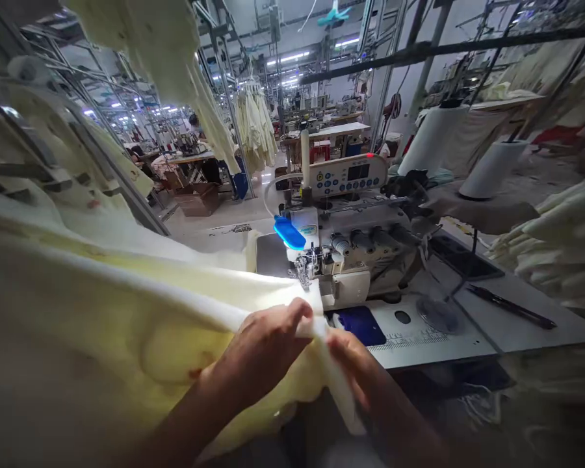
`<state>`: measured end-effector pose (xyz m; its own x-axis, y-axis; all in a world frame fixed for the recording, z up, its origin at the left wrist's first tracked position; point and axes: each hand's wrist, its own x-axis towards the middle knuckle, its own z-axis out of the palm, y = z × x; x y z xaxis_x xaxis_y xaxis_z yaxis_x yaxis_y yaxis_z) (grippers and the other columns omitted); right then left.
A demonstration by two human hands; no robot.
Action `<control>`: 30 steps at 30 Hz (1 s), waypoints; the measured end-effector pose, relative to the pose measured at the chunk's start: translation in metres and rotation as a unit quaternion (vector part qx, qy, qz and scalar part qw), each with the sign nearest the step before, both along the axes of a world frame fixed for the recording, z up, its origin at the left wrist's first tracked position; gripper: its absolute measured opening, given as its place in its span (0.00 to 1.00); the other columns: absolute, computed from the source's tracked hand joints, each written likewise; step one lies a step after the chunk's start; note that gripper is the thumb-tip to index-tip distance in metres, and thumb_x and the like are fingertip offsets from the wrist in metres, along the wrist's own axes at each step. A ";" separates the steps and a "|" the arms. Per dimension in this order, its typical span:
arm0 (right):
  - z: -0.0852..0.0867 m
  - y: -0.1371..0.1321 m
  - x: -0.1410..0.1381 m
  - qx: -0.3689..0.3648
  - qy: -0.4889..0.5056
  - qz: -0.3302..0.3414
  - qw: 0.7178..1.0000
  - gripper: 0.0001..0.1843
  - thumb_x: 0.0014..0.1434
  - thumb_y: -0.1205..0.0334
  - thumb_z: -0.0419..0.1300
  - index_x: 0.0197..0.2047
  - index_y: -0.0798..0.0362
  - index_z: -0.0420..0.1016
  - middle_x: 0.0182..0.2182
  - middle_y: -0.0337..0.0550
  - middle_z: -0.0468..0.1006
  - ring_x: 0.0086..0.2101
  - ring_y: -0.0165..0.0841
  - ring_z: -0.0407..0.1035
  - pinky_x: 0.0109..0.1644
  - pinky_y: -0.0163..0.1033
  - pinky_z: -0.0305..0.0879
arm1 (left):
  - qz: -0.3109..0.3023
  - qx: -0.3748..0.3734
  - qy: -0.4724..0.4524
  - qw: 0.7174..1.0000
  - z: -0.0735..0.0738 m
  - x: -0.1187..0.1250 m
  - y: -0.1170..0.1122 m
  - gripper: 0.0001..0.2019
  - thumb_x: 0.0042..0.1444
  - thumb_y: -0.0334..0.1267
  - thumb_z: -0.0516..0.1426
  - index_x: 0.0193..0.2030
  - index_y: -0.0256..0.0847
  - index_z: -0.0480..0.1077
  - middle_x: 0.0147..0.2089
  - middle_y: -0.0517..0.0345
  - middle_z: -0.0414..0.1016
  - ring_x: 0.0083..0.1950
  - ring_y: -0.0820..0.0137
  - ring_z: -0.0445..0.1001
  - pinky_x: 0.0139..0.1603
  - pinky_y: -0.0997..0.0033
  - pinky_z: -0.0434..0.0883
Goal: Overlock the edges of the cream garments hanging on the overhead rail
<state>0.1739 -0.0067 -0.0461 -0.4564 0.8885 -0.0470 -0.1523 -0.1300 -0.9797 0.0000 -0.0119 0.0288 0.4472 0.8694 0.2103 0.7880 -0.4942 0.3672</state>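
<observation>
- two hands were at work on one cream cloth (185,305), which spread across our left side and reached rightward to the presser foot (303,272) of one sewing machine (353,227).
- our left hand (268,341) grasped the cloth near its edge, thumb and fingers pinched together just in front of the foot.
- our right hand (353,361) had its fingertips against the same edge, beside a strip that hung down; the fingers were partly hidden and blurred, so we could not tell how firmly they closed.
- we judged the step in hand to be lining up the edge for stitching (whether the cloth lay under the foot or only against it, we could not tell).
- the next move, as we read it, called for keeping the layers even and the edge straight, with our fingertips clear of the needle area.
- counting around the machine, we found one bright blue guard (289,233), one control panel (348,174), two white thread cones (492,170) to the right, one dark blue pad (363,326) and one slim dark tool (511,307) on the tabletop (443,351).
- several pale garments (256,123) hung beyond, too crowded for us to count.
</observation>
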 end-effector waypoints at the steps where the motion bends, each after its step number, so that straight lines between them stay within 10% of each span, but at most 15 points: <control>1: -0.001 0.002 0.000 0.009 -0.004 -0.035 0.999 0.29 0.54 0.34 0.57 0.28 0.55 0.70 0.23 0.41 0.66 0.26 0.32 0.61 0.28 0.34 0.60 | 0.008 -0.004 -0.001 1.000 -0.005 0.000 0.001 0.12 0.56 0.36 0.58 0.46 0.44 0.62 0.34 0.62 0.73 0.34 0.69 0.72 0.32 0.73 0.65; 7: -0.010 0.002 -0.009 0.014 -0.008 -0.117 0.993 0.22 0.54 0.43 0.62 0.36 0.55 0.71 0.29 0.40 0.70 0.31 0.32 0.63 0.34 0.32 0.61 | 0.106 0.160 -0.008 0.981 -0.035 0.008 0.002 0.12 0.63 0.35 0.49 0.27 0.41 0.63 0.26 0.59 0.67 0.30 0.69 0.66 0.31 0.70 0.63; 13: -0.002 0.001 -0.022 0.038 -0.048 -0.140 0.988 0.22 0.61 0.44 0.52 0.29 0.55 0.64 0.24 0.37 0.63 0.25 0.28 0.56 0.26 0.30 0.53 | 0.149 0.182 0.106 0.966 -0.012 0.003 0.027 0.16 0.64 0.41 0.46 0.27 0.41 0.64 0.21 0.61 0.65 0.21 0.71 0.65 0.22 0.71 0.52; 20: -0.016 0.026 -0.036 0.087 -0.152 -0.256 0.950 0.14 0.61 0.52 0.51 0.43 0.52 0.57 0.14 0.29 0.60 0.17 0.27 0.50 0.21 0.30 0.44 | 0.064 0.075 0.233 0.967 -0.017 -0.006 0.086 0.10 0.63 0.38 0.48 0.33 0.41 0.66 0.29 0.61 0.73 0.26 0.69 0.72 0.22 0.70 0.48; 30: -0.013 0.009 -0.024 0.088 -0.155 -0.186 0.966 0.23 0.63 0.54 0.49 0.54 0.58 0.70 0.16 0.31 0.50 0.18 0.24 0.42 0.20 0.32 0.38 | 0.060 0.047 0.233 0.969 -0.027 0.000 0.060 0.12 0.65 0.39 0.43 0.35 0.41 0.64 0.30 0.58 0.73 0.26 0.68 0.72 0.22 0.68 0.49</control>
